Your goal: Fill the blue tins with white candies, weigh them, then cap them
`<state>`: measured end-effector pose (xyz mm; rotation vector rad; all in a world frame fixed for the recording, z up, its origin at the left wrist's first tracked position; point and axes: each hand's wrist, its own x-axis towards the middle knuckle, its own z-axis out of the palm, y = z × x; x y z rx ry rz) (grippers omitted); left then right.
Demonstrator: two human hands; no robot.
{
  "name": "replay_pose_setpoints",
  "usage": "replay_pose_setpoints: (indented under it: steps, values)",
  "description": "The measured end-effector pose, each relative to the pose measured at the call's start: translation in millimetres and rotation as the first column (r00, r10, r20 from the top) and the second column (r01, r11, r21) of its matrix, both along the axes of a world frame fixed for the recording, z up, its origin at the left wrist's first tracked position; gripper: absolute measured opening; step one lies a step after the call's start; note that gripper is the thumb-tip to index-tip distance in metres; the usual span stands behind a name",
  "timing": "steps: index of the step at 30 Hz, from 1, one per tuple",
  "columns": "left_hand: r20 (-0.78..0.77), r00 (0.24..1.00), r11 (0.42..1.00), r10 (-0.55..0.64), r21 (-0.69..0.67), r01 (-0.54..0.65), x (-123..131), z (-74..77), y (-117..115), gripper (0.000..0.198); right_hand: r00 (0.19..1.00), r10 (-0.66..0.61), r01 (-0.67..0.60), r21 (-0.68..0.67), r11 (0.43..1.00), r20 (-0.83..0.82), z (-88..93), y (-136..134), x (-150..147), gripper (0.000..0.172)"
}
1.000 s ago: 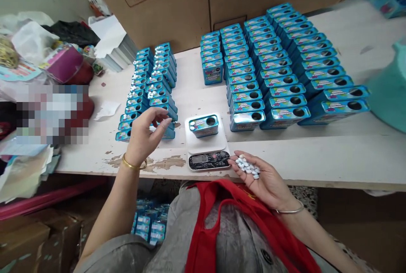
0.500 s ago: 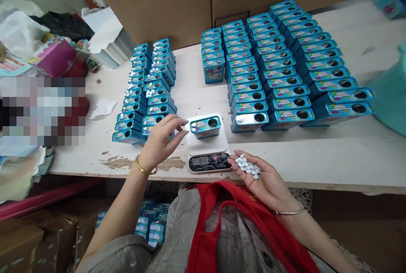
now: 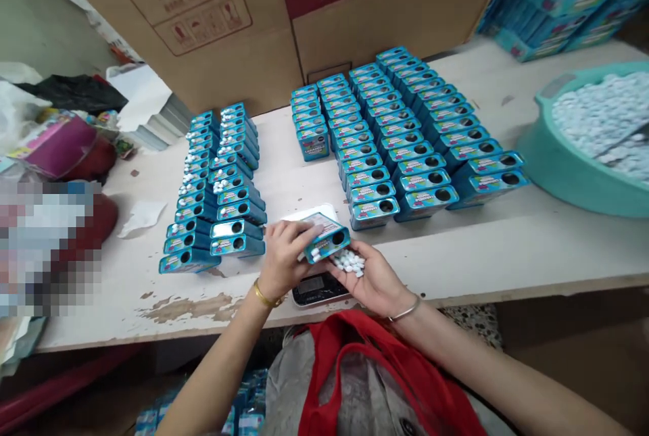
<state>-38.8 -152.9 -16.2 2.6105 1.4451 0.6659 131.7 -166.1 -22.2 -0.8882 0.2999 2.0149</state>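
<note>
My left hand (image 3: 287, 251) grips a blue candy tin (image 3: 328, 243), tilted so its round dark opening faces me and leans toward the right palm. A couple of white candies lie on the tin's top near my fingers. My right hand (image 3: 378, 284) is cupped palm up beneath the tin's edge, holding a small heap of white candies (image 3: 349, 261). Under both hands sits a white kitchen scale (image 3: 319, 289) with a black display panel, partly covered; its reading is not legible. Whether candies are passing out of the tin cannot be made out.
Rows of open blue tins (image 3: 375, 209) stand right of the scale. Two narrower rows (image 3: 238, 209) at left carry white candies on many tops. A teal basin (image 3: 562, 172) of candies is at far right, a large carton (image 3: 203, 10) behind. White paper (image 3: 142, 216) lies left.
My left hand has lifted the tin off the scale and tipped it. My right hand has moved in under it with the candies. The view has turned toward the right.
</note>
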Motion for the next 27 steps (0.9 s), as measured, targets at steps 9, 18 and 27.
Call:
replay_pose_setpoints:
  steps: [9,18,27]
  values:
    - [-0.289,0.957,0.896,0.020,0.429,0.111,-1.4,15.5,-19.7,0.038,0.983,-0.020,0.014,-0.034,0.999,-0.182,1.1,4.3,-16.1,0.025]
    - [-0.219,0.971,0.902,0.092,0.431,0.011,-12.6,1.1,-22.9,0.044,0.984,-0.057,0.043,-0.083,0.996,-0.167,-0.8,7.1,-14.0,0.017]
    - [-0.159,0.981,0.890,0.109,0.456,-0.025,-6.8,0.1,-25.5,0.043,0.985,-0.053,0.046,-0.048,0.998,-0.162,0.6,6.4,-11.2,0.017]
